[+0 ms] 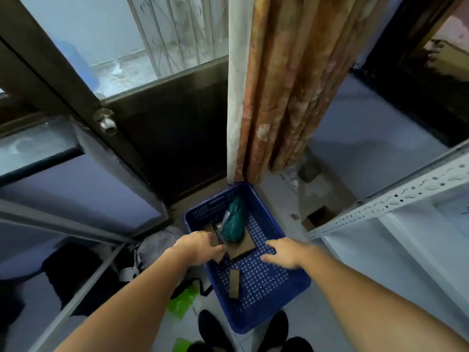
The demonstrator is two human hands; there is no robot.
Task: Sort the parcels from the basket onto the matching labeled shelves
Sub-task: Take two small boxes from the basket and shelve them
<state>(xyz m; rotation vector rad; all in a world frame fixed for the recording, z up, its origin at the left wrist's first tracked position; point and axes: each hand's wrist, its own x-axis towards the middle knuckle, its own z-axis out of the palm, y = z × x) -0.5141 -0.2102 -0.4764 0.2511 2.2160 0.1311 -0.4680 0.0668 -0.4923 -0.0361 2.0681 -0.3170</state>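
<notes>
A blue perforated basket (266, 316) stands on the floor at my feet. Inside it a teal bagged parcel (233, 222) leans against the far wall on top of a flat brown cardboard parcel (245, 247). A small narrow brown box (234, 283) lies nearer to me on the basket floor. My left hand (199, 246) reaches over the basket's left rim, its fingertips touching the left edge of the flat cardboard parcel. My right hand (285, 251) hovers inside the basket, fingers spread, just right of that parcel, holding nothing.
A white metal shelf (385, 201) stands on the right and a grey-framed shelf (83, 224) on the left. A dark door with a knob (106, 121) and a curtain (284, 97) are ahead. Bags and green plastic (182, 301) lie on the floor left of the basket.
</notes>
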